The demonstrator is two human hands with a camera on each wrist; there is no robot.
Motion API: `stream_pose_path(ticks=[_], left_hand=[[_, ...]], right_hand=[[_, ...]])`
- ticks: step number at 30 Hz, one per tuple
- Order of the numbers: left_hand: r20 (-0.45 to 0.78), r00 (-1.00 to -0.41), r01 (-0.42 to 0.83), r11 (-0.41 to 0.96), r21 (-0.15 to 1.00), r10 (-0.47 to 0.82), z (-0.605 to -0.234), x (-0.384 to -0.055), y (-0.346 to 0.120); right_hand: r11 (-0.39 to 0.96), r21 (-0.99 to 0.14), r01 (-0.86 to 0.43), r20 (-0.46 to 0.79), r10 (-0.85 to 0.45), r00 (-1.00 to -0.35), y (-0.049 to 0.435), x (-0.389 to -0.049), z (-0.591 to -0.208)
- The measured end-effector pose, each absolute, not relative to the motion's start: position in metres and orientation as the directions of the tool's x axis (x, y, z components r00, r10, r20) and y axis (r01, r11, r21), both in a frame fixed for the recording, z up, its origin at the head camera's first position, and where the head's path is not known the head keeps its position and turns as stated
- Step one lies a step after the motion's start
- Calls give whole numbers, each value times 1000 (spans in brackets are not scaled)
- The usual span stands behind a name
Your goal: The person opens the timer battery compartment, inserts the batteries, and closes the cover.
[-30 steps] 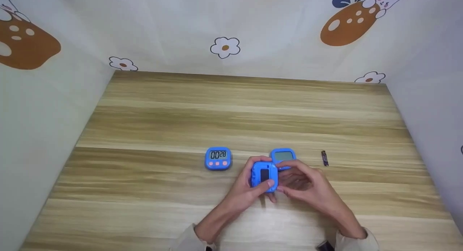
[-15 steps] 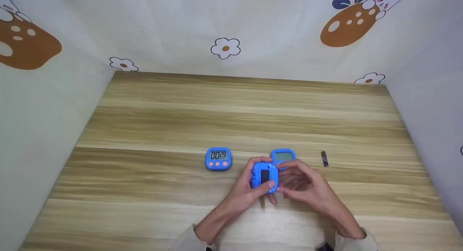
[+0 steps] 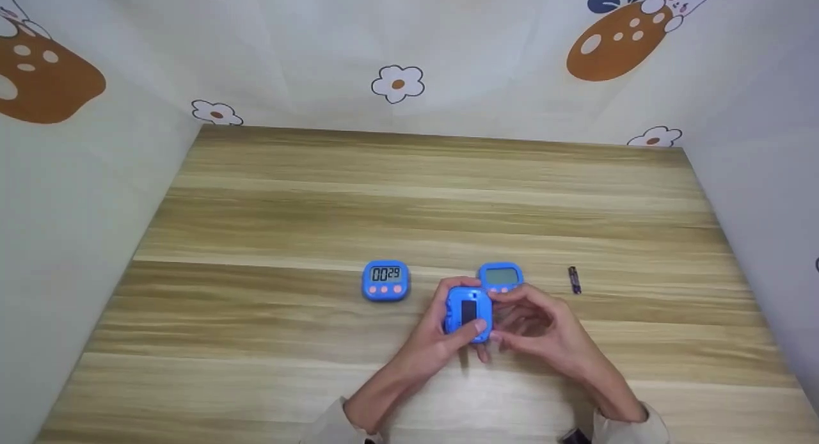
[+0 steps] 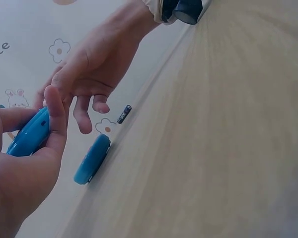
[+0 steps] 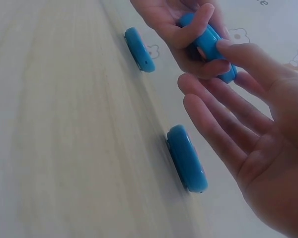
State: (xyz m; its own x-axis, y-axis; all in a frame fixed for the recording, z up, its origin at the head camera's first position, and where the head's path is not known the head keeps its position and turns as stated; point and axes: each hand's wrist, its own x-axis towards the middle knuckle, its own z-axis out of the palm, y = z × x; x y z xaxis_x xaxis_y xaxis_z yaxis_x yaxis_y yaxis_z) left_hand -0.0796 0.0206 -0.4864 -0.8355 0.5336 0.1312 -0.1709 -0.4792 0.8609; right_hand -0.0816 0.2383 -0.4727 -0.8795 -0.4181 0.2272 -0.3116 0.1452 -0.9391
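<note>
My left hand (image 3: 438, 335) grips a blue digital timer (image 3: 469, 309), its back turned up and a dark rectangle showing on it. The thumb lies across the lower part of that back. At the timer's right edge, my right hand (image 3: 550, 322) pinches with thumb and index finger; its other fingers stay off the timer, as the right wrist view shows. Just behind the hands is a second blue timer (image 3: 501, 276) with a blank display, partly covered by the right fingers. Farther left, a third blue timer (image 3: 386, 280) reads 00 29 above its pink buttons.
A small dark battery (image 3: 574, 280) lies on the wooden table (image 3: 409, 201), right of the timers. Patterned cloth walls (image 3: 307, 60) bound the table at the back and sides. A black cylindrical object (image 3: 574, 436) shows beside the right sleeve.
The left timer's display has gone from 00 28 to 00 29. Both hands and the held timer have stayed almost still.
</note>
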Motion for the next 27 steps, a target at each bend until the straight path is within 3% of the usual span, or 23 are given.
stream_pose_path(ticks=[8,14,21,27], left_hand=[[120,-832,-187,-478,858,541,-486,-79,19],[59,-856,-217,-461,861,514,-487,-80,17],[46,-864,-98,-256,962,502,-487,-88,13],[37,-845,36,-12,999,533,-485,-91,4]], right_hand=[[205,-939,-276,168,-428,-888,241,-82,-473],[304,-892,-336,182,-439,-880,238,-81,-469],[379,-839,-391,212,-435,-875,235,-76,-450],[446,-805,-390,164,-465,-870,241,-80,-462]])
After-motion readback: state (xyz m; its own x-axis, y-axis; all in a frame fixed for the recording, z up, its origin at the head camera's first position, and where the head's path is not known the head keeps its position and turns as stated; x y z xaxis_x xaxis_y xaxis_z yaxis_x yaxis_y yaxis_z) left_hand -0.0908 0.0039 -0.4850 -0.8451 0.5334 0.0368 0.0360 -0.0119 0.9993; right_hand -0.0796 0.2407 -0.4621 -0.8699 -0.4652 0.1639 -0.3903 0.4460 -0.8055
